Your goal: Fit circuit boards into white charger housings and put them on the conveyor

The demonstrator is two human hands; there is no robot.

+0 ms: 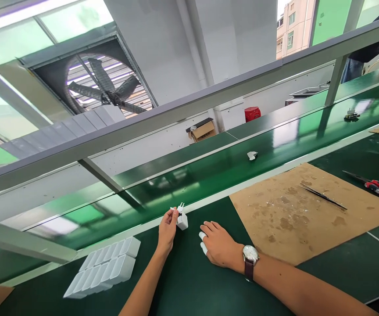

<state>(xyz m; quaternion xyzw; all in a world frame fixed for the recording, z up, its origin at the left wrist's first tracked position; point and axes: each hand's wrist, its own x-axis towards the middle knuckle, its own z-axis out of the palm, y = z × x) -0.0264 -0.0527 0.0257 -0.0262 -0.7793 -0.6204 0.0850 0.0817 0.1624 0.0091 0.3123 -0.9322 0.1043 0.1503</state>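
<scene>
Pinching white plug part (181, 218) between left hand (167, 230) fingers (173, 213).

The worktop (189, 281) is dark green, edged by a pale strip, and the belt (229, 169) beyond it is a glossier green with white glints. A white plug (182, 219) sits at the fingertips of the left hand (167, 230); the right hand (219, 245) wears white fingertip covers, with a watch (250, 256) showing a white face, silvery case and dark brown strap. The trays (105, 267) are white with a ribbed grid pattern. The board (311, 210) is tan, blotched with darker brown stains. The tweezers (323, 196) are dark grey, the cutters (377, 186) have red handles, and the bin (252, 113) is red.
</scene>
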